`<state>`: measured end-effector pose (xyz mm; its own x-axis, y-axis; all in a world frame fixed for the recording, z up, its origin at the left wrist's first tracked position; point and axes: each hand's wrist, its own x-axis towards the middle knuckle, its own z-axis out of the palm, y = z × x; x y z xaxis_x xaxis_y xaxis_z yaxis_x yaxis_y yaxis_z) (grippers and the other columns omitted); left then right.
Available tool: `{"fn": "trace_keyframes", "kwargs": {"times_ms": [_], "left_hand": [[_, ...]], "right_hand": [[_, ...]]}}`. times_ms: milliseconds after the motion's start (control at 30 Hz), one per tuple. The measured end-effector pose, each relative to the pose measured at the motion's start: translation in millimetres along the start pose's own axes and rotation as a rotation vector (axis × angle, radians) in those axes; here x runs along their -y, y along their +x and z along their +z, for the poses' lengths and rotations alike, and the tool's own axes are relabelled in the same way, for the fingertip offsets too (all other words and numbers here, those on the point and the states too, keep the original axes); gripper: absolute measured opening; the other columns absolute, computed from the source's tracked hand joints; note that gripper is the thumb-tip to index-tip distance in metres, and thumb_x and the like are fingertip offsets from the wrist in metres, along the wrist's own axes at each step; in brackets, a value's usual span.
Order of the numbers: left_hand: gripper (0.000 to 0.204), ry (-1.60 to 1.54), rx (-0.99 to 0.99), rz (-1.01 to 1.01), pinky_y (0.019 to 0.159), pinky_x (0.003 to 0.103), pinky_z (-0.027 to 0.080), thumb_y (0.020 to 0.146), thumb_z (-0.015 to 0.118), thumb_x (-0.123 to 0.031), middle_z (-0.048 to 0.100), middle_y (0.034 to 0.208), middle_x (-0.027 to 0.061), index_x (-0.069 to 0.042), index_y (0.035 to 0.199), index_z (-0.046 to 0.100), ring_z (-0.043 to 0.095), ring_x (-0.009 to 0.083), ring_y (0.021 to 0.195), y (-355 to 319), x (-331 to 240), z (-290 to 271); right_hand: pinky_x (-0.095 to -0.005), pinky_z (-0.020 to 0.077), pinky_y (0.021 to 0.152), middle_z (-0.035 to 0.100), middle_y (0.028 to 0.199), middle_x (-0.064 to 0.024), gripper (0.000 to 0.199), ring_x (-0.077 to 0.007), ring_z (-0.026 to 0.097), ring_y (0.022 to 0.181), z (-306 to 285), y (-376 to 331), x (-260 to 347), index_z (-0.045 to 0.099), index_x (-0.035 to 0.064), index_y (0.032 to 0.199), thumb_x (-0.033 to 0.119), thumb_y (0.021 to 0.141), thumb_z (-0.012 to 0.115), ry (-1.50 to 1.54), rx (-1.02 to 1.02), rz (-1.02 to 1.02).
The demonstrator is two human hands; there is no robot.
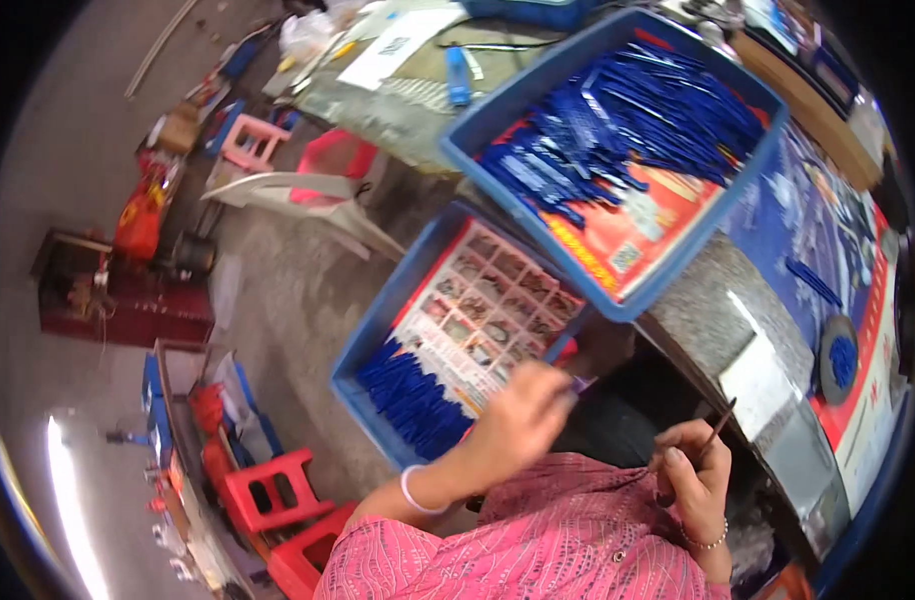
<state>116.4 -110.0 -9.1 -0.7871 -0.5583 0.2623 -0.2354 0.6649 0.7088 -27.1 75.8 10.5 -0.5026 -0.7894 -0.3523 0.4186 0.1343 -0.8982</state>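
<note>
My left hand (pixel 518 418), with a white band at its wrist, is over the near edge of the lower blue bin (pixel 378 322). Motion smears its fingers, so whether they hold anything cannot be made out. In that bin, slim dark-blue pen-like sticks (pixel 410 398) lie in a bundle on a printed sheet (pixel 458 338). My right hand (pixel 696 468), wearing a beaded bracelet, is closed in front of my pink shirt. A thin dark stick (pixel 721 424) pokes up from its fingers. Further off, the upper blue bin (pixel 538 225) holds many similar blue sticks (pixel 618 115).
On the right, a worktable (pixel 723 285) carries a white paper (pixel 763 385), a round dark dish (pixel 836 362) of blue bits and a loose blue bundle (pixel 814 280). A white plastic chair (pixel 308 190) and red stools (pixel 281 492) stand on the floor to the left.
</note>
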Motion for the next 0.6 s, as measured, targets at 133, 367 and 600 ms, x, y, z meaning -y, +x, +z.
{"fn": "trace_keyframes", "kwargs": {"times_ms": [133, 367, 600], "left_hand": [[0.016, -0.09, -0.34, -0.512, 0.063, 0.024, 0.047, 0.08, 0.062, -0.004, 0.059, 0.08, 0.0043, 0.0, 0.094, 0.055, 0.057, 0.0108, 0.071, -36, 105, -71], [0.014, -0.278, -0.695, -0.778, 0.058, 0.02, 0.048, 0.08, 0.065, -0.007, 0.06, 0.076, 0.0045, -0.002, 0.086, 0.054, 0.056, 0.0087, 0.065, -121, 213, -137], [0.014, 0.524, -0.268, -0.649, 0.061, 0.034, 0.047, 0.072, 0.067, -0.009, 0.062, 0.073, 0.0123, -0.003, 0.079, 0.056, 0.061, 0.0233, 0.065, -158, 226, -154]], "right_hand": [[-0.0178, 0.0334, 0.042, 0.057, 0.065, -0.0052, 0.013, -0.0047, 0.045, 0.047, 9, 7, -12, 0.053, -0.0012, 0.089, 0.01, 0.085, 0.056, -0.172, 0.1, 0.024], [-0.019, 0.0386, 0.05, 0.057, 0.064, -0.0021, 0.011, -0.0053, 0.05, 0.055, 17, 12, -20, 0.056, -0.0025, 0.085, 0.009, 0.083, 0.058, -0.349, 0.212, 0.082], [-0.0214, 0.0432, 0.055, 0.058, 0.066, -0.0026, 0.01, -0.0077, 0.054, 0.059, 18, 13, -19, 0.057, -0.003, 0.086, 0.007, 0.083, 0.058, -0.451, 0.274, 0.03]]}}
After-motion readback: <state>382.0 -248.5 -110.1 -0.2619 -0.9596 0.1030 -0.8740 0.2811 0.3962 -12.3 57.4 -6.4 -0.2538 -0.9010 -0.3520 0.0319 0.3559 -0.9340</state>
